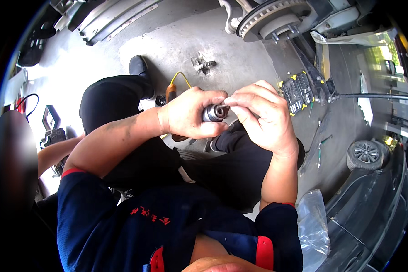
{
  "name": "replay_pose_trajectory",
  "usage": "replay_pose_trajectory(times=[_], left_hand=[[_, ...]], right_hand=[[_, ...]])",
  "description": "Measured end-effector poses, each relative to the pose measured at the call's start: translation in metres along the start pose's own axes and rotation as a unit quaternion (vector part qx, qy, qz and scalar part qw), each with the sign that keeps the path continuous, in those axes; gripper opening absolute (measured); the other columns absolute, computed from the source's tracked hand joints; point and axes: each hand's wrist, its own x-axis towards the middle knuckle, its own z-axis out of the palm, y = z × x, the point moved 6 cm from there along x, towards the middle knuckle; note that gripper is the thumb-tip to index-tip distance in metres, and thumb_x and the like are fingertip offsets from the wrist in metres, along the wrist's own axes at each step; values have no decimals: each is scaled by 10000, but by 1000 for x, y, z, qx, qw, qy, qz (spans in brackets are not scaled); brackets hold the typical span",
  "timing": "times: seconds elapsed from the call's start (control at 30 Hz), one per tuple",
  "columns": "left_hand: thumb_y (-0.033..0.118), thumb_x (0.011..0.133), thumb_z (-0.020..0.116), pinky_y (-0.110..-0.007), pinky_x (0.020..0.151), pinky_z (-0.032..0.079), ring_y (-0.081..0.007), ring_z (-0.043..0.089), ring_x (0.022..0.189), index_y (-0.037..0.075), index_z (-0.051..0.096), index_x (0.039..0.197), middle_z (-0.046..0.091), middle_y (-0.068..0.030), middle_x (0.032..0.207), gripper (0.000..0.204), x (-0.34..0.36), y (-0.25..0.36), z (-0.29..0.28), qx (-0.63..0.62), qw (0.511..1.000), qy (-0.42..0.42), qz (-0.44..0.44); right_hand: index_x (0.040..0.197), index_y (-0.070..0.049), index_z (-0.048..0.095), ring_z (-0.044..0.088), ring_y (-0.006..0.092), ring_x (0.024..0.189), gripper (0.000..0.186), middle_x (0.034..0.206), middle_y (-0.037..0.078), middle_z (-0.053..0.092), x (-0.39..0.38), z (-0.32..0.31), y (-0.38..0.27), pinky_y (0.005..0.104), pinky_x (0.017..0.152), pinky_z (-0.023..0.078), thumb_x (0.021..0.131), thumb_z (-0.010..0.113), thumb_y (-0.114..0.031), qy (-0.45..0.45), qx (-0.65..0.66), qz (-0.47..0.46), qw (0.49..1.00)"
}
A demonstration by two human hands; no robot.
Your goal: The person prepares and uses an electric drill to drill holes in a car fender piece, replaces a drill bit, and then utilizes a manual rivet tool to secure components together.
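My left hand (189,113) is wrapped round a grey metal chuck (214,114), a short cylinder whose round front faces up toward me. An orange-brown handle (171,93) with a yellow cord (180,74) shows just beyond that hand; its join to the chuck is hidden. Thumb and fingers of my right hand (268,119) are pinched together at the chuck's front edge. Between them is a small thin piece (224,106), mostly covered by the fingertips, so its kind is unclear. The two hands nearly meet above my bent legs.
A brake disc (276,20) hangs at the upper right. Below it an open black tool case (297,93) lies beside a jack-like metal frame (319,86). A clear plastic sheet (313,226) and a dark car (371,199) are at right. Another person's arm (59,152) shows at left.
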Motion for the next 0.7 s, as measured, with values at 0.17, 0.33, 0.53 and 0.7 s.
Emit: replay_pose_trajectory(times=[0.17, 0.33, 0.53, 0.7], left_hand=[[234, 841, 774, -377, 602, 541, -286, 709, 644, 39, 632, 999, 655, -113, 711, 288, 4, -1, 3, 2, 999, -28, -23], [190, 834, 748, -378, 681, 568, -286, 730, 726, 39, 699, 1028, 695, -130, 772, 251, 8, -2, 11, 7, 999, -35, 34], [197, 874, 698, -381, 765, 577, -296, 731, 831, 23, 698, 1102, 737, -159, 918, 286, 7, -10, 9, -4, 993, 36, 111], [185, 995, 604, -292, 697, 517, -119, 658, 761, 31, 600, 1038, 632, -62, 796, 160, 16, 0, -4, -64, 997, -5, 33]], right_hand=[[927, -31, 732, 613, 284, 848, 166, 911, 85, 657, -3, -4, -4, 385, 761, 525, 780, 712, 42, -26, -17, -11, 999], [1071, -13, 708, 616, 299, 914, 322, 1014, 113, 621, -2, 10, -19, 398, 810, 535, 760, 657, 50, -51, -29, -27, 998], [1513, 8, 483, 576, 398, 1276, 830, 1464, 214, 562, -6, 19, -22, 464, 1124, 452, 686, 513, 66, -80, -18, -44, 996], [1614, -39, 320, 375, 407, 1497, 919, 1679, 240, 251, -12, -9, 1, 483, 1198, 352, 729, 556, 40, 80, 123, -47, 988]])
